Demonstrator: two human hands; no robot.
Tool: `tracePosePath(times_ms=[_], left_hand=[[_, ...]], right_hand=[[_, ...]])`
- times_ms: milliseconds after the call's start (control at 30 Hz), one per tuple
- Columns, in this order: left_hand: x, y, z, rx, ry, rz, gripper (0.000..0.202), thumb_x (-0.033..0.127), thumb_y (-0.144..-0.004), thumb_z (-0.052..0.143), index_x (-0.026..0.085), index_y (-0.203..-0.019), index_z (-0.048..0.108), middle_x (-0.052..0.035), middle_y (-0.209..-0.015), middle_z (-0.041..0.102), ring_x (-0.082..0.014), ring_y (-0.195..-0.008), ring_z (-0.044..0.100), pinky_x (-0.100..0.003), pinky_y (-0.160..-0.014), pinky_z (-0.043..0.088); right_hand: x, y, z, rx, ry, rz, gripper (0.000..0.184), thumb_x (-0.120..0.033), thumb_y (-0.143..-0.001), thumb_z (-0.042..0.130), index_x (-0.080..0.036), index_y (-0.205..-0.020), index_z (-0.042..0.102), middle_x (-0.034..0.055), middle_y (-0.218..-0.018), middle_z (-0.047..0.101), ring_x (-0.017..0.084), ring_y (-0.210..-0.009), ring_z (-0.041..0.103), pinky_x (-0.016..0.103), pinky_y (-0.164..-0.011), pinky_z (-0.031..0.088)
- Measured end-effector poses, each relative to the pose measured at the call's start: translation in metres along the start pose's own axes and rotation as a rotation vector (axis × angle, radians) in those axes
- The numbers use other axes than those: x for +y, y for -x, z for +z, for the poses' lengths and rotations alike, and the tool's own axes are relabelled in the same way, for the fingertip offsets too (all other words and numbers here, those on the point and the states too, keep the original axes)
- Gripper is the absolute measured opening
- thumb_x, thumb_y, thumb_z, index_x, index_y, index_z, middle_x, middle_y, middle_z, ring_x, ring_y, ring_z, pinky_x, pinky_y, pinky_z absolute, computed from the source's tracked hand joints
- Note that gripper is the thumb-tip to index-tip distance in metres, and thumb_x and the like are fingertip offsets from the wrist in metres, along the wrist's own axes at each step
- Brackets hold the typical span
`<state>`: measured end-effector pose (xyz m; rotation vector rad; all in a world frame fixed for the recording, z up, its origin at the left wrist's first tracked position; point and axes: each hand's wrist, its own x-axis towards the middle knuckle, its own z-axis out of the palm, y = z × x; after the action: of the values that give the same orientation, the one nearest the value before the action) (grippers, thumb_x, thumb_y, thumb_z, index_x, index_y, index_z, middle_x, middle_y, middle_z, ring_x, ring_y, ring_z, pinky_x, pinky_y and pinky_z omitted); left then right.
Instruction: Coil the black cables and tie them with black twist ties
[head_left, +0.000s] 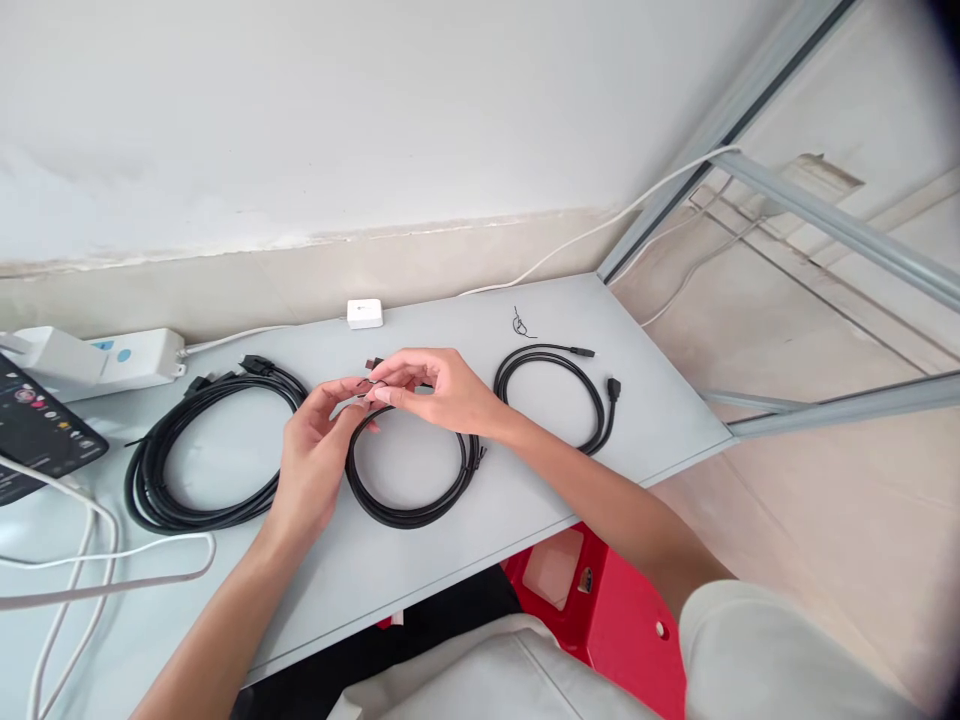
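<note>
My left hand (313, 440) and my right hand (435, 385) meet over the back of the middle coiled black cable (411, 518). Between their pinched fingertips runs a thin black twist tie (369, 383). The fingers hide part of the coil, and one plug (373, 363) shows just behind them. Another tie (480, 455) is fastened around the coil's right side. To the left lies a thicker coiled black cable (150, 490) with its plugs at the back. A looser black cable (600, 405) lies on the right, its two ends apart.
On the grey tabletop (525, 490), thin black ties (520, 322) lie at the back right. A small white box (364, 314) sits near the wall. A white power strip (142, 357), a phone (45, 430) and white cords (112, 560) occupy the left. Below the front edge is a red stool (630, 620).
</note>
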<state>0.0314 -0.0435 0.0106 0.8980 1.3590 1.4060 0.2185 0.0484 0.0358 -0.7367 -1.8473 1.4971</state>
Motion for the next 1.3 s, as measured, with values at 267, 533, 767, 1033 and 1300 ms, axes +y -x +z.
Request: tracePosePath(times_ms=[267,533,767,1033,1300], left_hand=[[0.0,-0.001,-0.002,0.074,0.105,-0.009,0.035,0.041,-0.093,0.086,0.022,-0.122,0.08,-0.0093,-0.135,0.077,-0.0281,-0.129,0.071,-0.041,-0.118,0.053],[0.002,-0.002,-0.002,0.029,0.231,-0.052,0.037,0.039,-0.096,0.085,0.02,-0.127,0.079,-0.0142,-0.138,0.079,-0.0333,-0.136,0.073,-0.053,-0.128,0.05],[0.007,-0.002,-0.001,0.025,0.297,-0.11,0.032,0.032,-0.094,0.084,0.017,-0.122,0.077,-0.017,-0.141,0.078,-0.0361,-0.131,0.075,-0.055,-0.116,0.063],[0.012,-0.002,-0.001,0.038,0.312,-0.129,0.035,0.028,-0.091,0.087,0.015,-0.122,0.078,-0.018,-0.135,0.08,-0.0335,-0.124,0.078,-0.051,-0.112,0.065],[0.006,-0.003,-0.005,0.021,0.286,-0.128,0.036,0.032,-0.088,0.092,0.016,-0.119,0.082,-0.0145,-0.125,0.081,-0.0298,-0.119,0.078,-0.043,-0.107,0.065]], right_hand=[[0.008,-0.001,-0.001,-0.121,-0.001,0.003,0.022,-0.022,-0.096,0.085,-0.019,-0.117,0.079,0.0043,-0.108,0.087,0.016,-0.102,0.082,0.031,-0.096,0.06],[0.014,-0.002,0.005,-0.029,0.009,0.045,0.021,-0.025,-0.092,0.088,-0.019,-0.111,0.08,0.0035,-0.104,0.085,0.015,-0.1,0.08,0.03,-0.096,0.063],[0.019,-0.001,0.009,0.029,-0.02,0.035,0.022,-0.032,-0.095,0.087,-0.02,-0.113,0.081,0.0055,-0.107,0.086,0.017,-0.1,0.083,0.03,-0.095,0.066],[0.022,-0.002,0.01,0.041,-0.028,0.044,0.026,-0.035,-0.095,0.089,-0.02,-0.114,0.082,0.0072,-0.111,0.087,0.02,-0.106,0.085,0.031,-0.098,0.067],[0.019,-0.001,0.013,0.047,-0.054,0.039,0.022,-0.032,-0.094,0.089,-0.02,-0.111,0.083,0.0076,-0.111,0.087,0.02,-0.104,0.085,0.034,-0.101,0.067]])
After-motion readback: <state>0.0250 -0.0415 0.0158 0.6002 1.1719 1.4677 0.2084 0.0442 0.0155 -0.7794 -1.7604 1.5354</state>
